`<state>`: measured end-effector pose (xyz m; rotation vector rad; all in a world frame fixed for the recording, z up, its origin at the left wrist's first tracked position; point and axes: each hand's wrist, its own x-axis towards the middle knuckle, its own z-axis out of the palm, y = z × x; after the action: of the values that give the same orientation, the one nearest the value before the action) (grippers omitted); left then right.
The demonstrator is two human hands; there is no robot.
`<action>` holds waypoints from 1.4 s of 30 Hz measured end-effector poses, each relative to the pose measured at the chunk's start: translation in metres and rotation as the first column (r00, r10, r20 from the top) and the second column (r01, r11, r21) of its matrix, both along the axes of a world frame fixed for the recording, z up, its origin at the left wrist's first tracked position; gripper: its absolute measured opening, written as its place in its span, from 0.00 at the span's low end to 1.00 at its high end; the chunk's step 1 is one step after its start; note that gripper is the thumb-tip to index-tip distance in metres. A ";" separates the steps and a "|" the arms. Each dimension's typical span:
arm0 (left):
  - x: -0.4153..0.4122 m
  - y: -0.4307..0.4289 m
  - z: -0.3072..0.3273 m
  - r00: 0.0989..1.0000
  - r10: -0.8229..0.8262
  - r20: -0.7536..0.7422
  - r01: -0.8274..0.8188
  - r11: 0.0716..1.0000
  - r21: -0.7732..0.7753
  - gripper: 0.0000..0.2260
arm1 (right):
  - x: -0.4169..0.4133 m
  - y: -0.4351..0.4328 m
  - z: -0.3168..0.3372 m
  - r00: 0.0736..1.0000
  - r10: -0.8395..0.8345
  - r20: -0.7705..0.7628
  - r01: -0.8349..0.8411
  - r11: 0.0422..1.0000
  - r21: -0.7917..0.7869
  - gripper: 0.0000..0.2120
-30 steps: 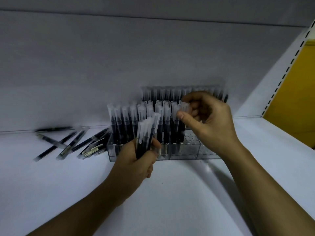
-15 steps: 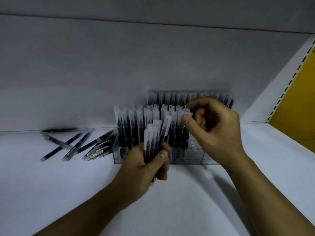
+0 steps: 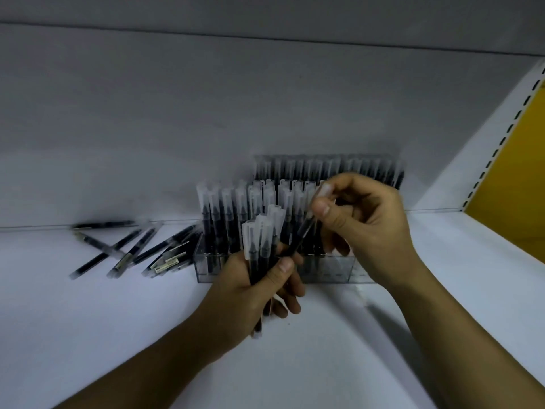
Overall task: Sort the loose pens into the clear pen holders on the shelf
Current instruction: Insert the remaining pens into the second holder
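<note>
Risk lies mostly with the single pen point(image 3: 301, 235), which the right hand point(image 3: 371, 228) pinches near its cap between thumb and fingertips. It slants down toward the bundle of pens point(image 3: 261, 246) that the left hand point(image 3: 250, 293) holds upright in a closed grip, just in front of the clear pen holder point(image 3: 330, 271). So light a pinch, high on the barrel, could let the pen swing or slip, and its lower end might snag on the bundle or knock the caps of pens already standing. The left grip wraps several smooth barrels at once, so easing it to free one could let others slide out onto the shelf point(image 3: 147, 335). The hands hide which slots are free, so a pen may miss its hole.

The front holder stands packed with capped dark pens across its left and middle; its right part is hidden behind the right hand. A second row of pens point(image 3: 295, 168) stands further back against the wall, seemingly in another holder, and looks full. To the left, loose pens point(image 3: 129, 250) lie scattered on the shelf, the nearest just beside the holder's end.
</note>
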<state>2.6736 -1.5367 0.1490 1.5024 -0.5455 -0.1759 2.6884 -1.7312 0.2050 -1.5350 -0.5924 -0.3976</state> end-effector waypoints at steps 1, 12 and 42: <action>0.000 0.000 -0.001 1.000 0.006 0.003 -0.006 1.000 0.011 0.09 | 0.000 -0.001 0.002 1.000 0.002 -0.013 -0.001 0.999 0.035 0.09; 0.005 -0.001 -0.003 0.997 0.046 0.057 -0.046 0.999 0.003 0.17 | 0.014 -0.013 0.008 0.983 -0.115 -0.143 0.163 0.906 0.390 0.15; 0.002 -0.002 0.000 0.988 0.136 0.077 -0.133 0.990 -0.038 0.14 | 0.032 -0.030 -0.009 0.780 -0.606 0.156 0.612 0.791 0.010 0.03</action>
<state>2.6752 -1.5391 0.1494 1.5133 -0.5055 -0.0022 2.7202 -1.7613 0.1965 -1.7288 -0.1952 -1.0147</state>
